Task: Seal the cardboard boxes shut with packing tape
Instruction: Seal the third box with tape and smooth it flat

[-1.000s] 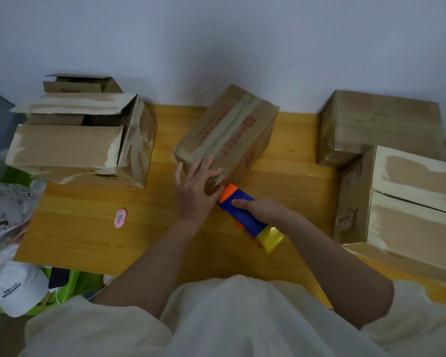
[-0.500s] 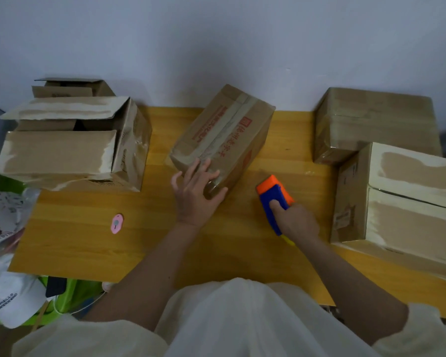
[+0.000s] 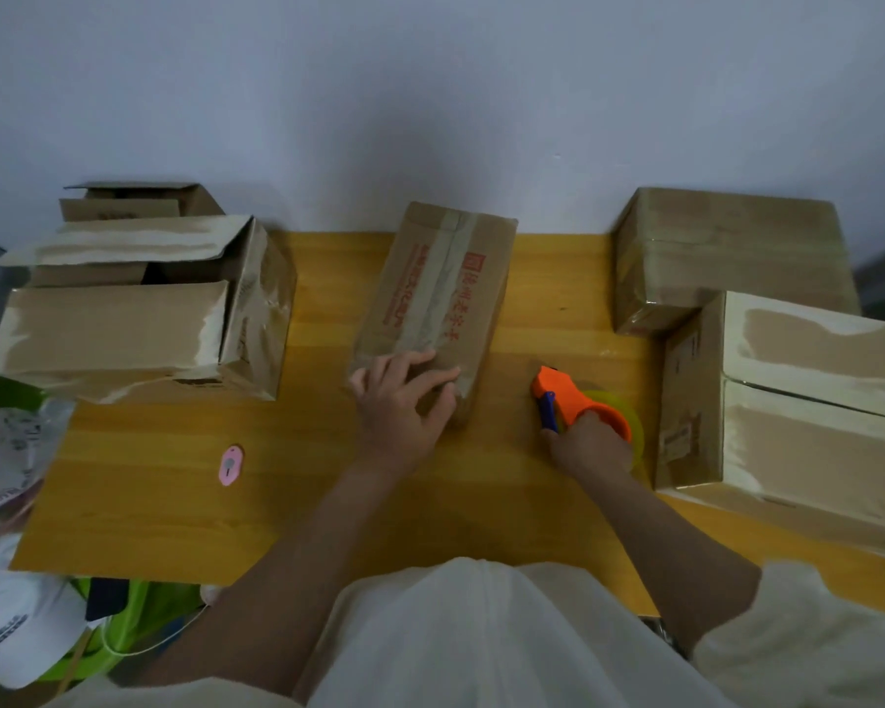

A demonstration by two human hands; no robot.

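Observation:
A long cardboard box with red print lies in the middle of the wooden table, a strip of tape running along its top. My left hand presses flat on its near end, fingers spread. My right hand grips an orange and blue tape dispenser with a yellowish tape roll, resting on the table to the right of that box and apart from it.
An open-flapped box sits at the left with another behind it. Two closed boxes crowd the right side. A small pink cutter lies front left. Bags and a white cap lie off the table's left edge.
My right hand carried the dispenser away from the box's near end, rightward, and set it on its side on the table. The middle box turned straighter under my left hand.

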